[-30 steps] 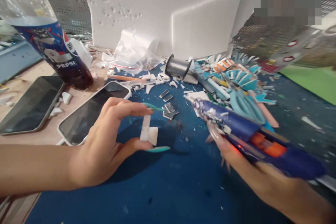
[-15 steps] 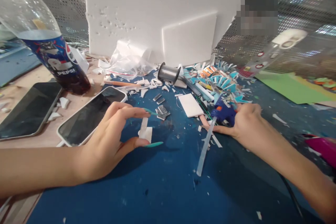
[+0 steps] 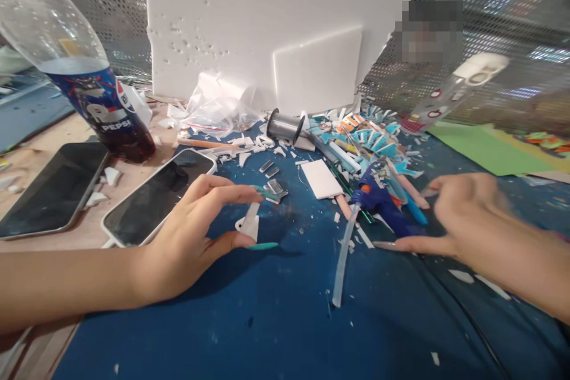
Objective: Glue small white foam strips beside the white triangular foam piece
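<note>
My left hand (image 3: 191, 237) pinches a small white cut piece (image 3: 250, 223) between thumb and fingertips, just above the blue table surface (image 3: 267, 320). A dark dot shows near one edge of the piece. Right of centre a blue hot glue gun (image 3: 385, 205) lies on the table, with a long translucent glue stick (image 3: 342, 267) sticking out toward me. Beside its handle is my right hand (image 3: 463, 219), slightly blurred, thumb and fingers apart and nothing between them. A white rectangular block (image 3: 320, 179) lies left of the gun.
Two phones (image 3: 51, 187) and a tilted Pepsi bottle (image 3: 107, 107) are at left. A grey spool (image 3: 285, 126) and many blue and white scraps (image 3: 374, 133) spread behind the glue gun. A large white foam board (image 3: 249, 24) stands at the back. The black cord (image 3: 467, 314) runs front right.
My right hand has let go of the glue gun and moved right. The gun now lies turned, its handle uncovered. The white piece in my left hand has tilted a little.
</note>
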`<state>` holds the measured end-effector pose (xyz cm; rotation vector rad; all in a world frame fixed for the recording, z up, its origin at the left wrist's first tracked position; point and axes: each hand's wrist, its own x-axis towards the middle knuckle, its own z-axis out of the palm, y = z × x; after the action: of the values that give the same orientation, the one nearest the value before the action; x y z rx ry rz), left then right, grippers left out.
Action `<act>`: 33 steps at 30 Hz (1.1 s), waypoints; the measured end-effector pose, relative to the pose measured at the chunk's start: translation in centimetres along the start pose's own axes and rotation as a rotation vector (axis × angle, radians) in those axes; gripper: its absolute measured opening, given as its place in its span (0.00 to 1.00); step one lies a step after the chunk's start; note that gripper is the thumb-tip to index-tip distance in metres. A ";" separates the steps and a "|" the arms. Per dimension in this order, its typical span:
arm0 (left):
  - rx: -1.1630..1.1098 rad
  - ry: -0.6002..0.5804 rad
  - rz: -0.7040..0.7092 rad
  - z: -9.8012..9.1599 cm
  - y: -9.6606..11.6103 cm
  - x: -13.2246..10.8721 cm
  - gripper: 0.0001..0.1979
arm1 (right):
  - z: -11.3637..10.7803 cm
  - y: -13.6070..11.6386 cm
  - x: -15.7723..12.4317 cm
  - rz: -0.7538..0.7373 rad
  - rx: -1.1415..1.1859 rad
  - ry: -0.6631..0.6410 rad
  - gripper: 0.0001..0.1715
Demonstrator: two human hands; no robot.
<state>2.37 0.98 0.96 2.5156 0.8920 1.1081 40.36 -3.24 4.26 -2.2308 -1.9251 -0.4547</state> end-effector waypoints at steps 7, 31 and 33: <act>-0.251 0.004 -0.033 0.0 -0.4 0.0 0.28 | -5.4 -9.5 -0.1 -0.404 0.478 -0.103 0.29; -0.451 0.015 -0.037 0.1 -0.5 -0.2 0.41 | -2.7 -17.2 1.0 -0.261 1.435 -0.732 0.22; -0.356 0.064 -0.086 0.5 -0.6 -0.3 0.43 | -2.7 -16.5 0.8 -0.283 1.301 -0.678 0.25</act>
<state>2.28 1.23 0.20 2.1455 0.7351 1.2047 23.91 -0.76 5.77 -1.2425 -1.8285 1.3098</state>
